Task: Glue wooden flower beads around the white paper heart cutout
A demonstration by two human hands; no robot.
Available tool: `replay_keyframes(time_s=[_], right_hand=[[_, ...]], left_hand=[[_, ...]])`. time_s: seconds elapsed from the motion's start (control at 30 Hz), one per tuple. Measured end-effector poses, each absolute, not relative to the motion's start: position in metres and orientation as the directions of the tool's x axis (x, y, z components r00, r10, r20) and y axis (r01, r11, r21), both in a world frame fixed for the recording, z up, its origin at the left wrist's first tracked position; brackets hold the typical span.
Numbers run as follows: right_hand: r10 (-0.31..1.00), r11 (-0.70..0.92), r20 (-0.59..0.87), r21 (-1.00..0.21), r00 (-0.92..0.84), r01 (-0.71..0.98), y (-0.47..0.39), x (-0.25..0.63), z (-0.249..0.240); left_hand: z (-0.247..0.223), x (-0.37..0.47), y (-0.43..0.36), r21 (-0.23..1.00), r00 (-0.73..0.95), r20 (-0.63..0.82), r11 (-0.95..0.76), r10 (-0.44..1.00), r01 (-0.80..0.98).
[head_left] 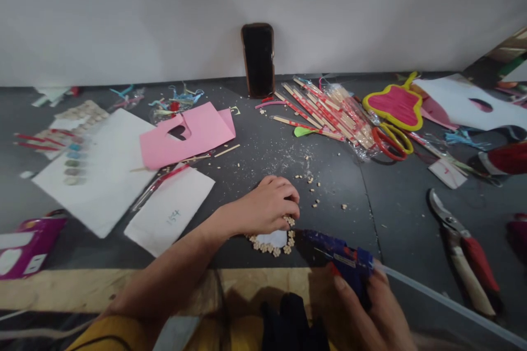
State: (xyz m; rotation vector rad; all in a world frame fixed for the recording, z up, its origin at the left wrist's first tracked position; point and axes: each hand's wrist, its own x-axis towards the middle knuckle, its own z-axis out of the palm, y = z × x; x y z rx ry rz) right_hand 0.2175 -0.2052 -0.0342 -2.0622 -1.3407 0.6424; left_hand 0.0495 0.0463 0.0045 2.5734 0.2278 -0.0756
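While the left hand (269, 205) rests with fingers curled down onto a small white card (275, 239) edged with little wooden flowers (269, 248), pressing at its upper right border, the right hand (366, 312) is wrapped around a blue glue gun (343, 259), nozzle aimed toward the card and just beside it. Loose wooden bits (313, 181) lie scattered on the dark table (391, 214) beyond. Red-handled pruners (463, 247) lie well apart to the right; pink paper (197, 134) and a phone (258, 59) sit farther back.
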Motion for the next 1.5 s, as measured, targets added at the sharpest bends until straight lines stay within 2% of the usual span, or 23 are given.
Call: replay_keyframes(time_s=[0.23,0.43,0.6,0.73,0.87,1.0,1.27,1.5], right_hand=[[0.940,-0.278,-0.039,-0.664,0.338,0.695,-0.207,0.215,-0.033],[0.913,-0.320,-0.049,-0.702,0.405,0.636,-0.206,0.212,-0.038],[0.881,-0.379,-0.132,-0.771,0.455,0.511,-0.207,0.206,-0.030],[0.803,-0.430,-0.199,-0.846,0.562,0.315,-0.207,0.200,-0.024],[0.755,-0.410,-0.238,-0.898,0.611,0.157,-0.204,0.197,-0.020],[0.766,-0.374,-0.239,-0.921,0.597,0.111,-0.201,0.196,-0.016],[0.731,-0.326,-0.203,-0.942,0.651,0.072,-0.202,0.192,-0.009],[0.694,-0.280,-0.089,-0.948,0.714,0.154,-0.205,0.192,-0.004]], left_hand=[[0.008,0.050,0.047,0.541,0.982,-0.119,-0.820,0.144,0.186],[0.006,0.050,0.049,0.558,0.985,-0.111,-0.812,0.129,0.169],[0.002,0.047,0.048,0.635,0.989,-0.077,-0.758,0.127,0.147],[0.000,0.047,0.049,0.683,0.988,-0.012,-0.721,0.151,0.118],[0.004,0.048,0.049,0.672,0.954,0.081,-0.723,0.287,0.161],[0.011,0.044,0.047,0.670,0.949,0.126,-0.730,0.289,0.133],[0.019,0.034,0.040,0.635,0.934,0.134,-0.752,0.331,0.175],[0.029,0.017,0.030,0.617,0.876,0.323,-0.782,0.358,0.091]])
